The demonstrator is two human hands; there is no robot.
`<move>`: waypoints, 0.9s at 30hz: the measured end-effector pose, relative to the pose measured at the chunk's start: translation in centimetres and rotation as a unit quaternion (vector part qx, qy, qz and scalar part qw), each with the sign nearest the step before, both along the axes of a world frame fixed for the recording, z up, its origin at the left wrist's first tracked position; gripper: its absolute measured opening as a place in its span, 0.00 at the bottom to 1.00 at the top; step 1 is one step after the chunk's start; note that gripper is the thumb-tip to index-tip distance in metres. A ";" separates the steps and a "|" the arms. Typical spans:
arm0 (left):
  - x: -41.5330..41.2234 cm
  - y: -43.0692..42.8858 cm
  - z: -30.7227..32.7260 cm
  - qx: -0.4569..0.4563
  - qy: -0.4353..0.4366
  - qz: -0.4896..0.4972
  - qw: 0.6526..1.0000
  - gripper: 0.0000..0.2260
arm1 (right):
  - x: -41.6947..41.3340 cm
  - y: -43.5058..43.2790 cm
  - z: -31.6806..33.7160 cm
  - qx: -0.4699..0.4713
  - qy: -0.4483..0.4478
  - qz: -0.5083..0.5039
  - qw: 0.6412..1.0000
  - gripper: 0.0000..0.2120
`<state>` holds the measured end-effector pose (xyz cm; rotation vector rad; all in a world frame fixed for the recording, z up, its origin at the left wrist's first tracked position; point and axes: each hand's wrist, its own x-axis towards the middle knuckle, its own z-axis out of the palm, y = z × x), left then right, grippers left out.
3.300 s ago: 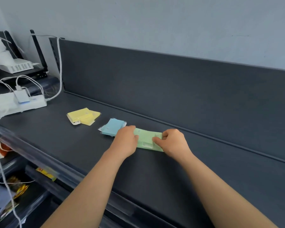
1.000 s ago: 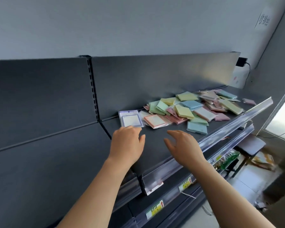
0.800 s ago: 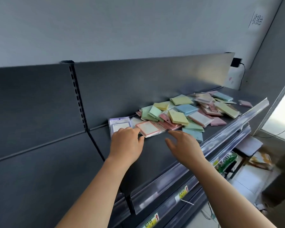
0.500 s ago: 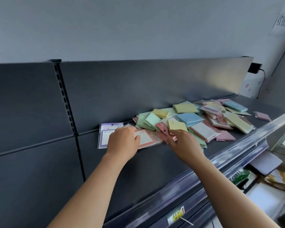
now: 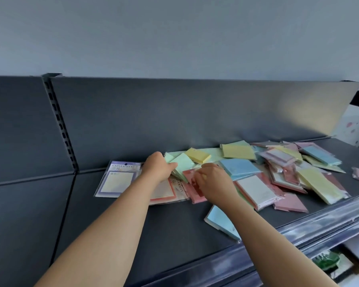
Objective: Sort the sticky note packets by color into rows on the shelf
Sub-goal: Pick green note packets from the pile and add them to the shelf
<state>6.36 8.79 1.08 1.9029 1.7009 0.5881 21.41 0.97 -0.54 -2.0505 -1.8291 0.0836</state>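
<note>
Both bare arms reach up from the bottom edge onto a dark grey shelf (image 5: 174,228), where a loose pile of sticky note packets (image 5: 257,172) spreads from the middle toward 3 o'clock, along the foot of the back panel (image 5: 174,121).

The left hand (image 5: 157,169) sits at the left end of the pile. Its fingers curl over the edge of a green packet (image 5: 183,164), which lies just at 3 o'clock of the knuckles and tilts up against them; the thumb touches the packet's near edge, but whether the hand truly grips it cannot be told. At 9 o'clock of this hand a purple-framed card pack (image 5: 117,179) lies flat on the shelf, partly under the wrist. An orange-framed card pack (image 5: 164,193) lies beneath the forearm, at 6 o'clock of the hand.

The right hand (image 5: 212,182) is beside the left, fingers bent down and pinched together on a red packet (image 5: 192,181), which shows at 9 o'clock of the hand and runs under the palm. A yellow packet (image 5: 197,155) lies at 12 o'clock of this hand, and a blue packet (image 5: 239,166) just at 2 o'clock. A second blue packet (image 5: 222,222) lies apart from the pile, at 6 o'clock of the hand, half hidden under the right forearm, near the clear front rail (image 5: 319,226).

Farther toward 3 o'clock, pink, yellow and blue packets overlap in no order.
</note>
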 end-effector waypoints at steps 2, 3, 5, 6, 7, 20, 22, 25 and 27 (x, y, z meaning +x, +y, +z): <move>0.1 0.4 -0.1 0.001 -0.027 -0.007 1.000 0.15 | 0.3 0.3 0.0 0.015 0.000 -0.001 1.000 0.15; 0.0 0.5 -0.2 0.005 -0.045 -0.007 0.999 0.13 | 0.4 0.6 0.0 0.020 0.003 0.001 1.000 0.14; -0.5 0.1 -0.2 0.022 -0.088 0.001 0.996 0.12 | 0.2 0.9 0.5 0.023 0.029 0.013 0.999 0.14; -0.9 -0.2 0.0 0.029 -0.108 0.007 0.994 0.12 | 0.0 1.0 0.9 0.018 0.047 0.024 0.998 0.16; -1.3 -0.4 0.0 0.034 -0.129 0.010 0.991 0.12 | -0.2 1.2 1.2 0.018 0.061 0.038 0.997 0.20; -8.4 -4.9 0.7 -0.027 -0.269 0.019 0.963 0.12 | -5.3 3.1 1.8 0.001 0.195 0.143 0.970 0.21; -9.5 -5.9 0.3 -0.037 -0.277 0.032 0.960 0.14 | -6.0 3.2 1.4 -0.003 0.210 0.155 0.965 0.17; -11.3 -7.3 -0.1 -0.024 -0.301 0.061 0.951 0.15 | -7.5 3.2 1.0 -0.002 0.263 0.174 0.949 0.13; -12.5 -8.2 -0.2 -0.012 -0.331 0.088 0.939 0.15 | -8.9 3.0 0.8 -0.005 0.305 0.183 0.935 0.11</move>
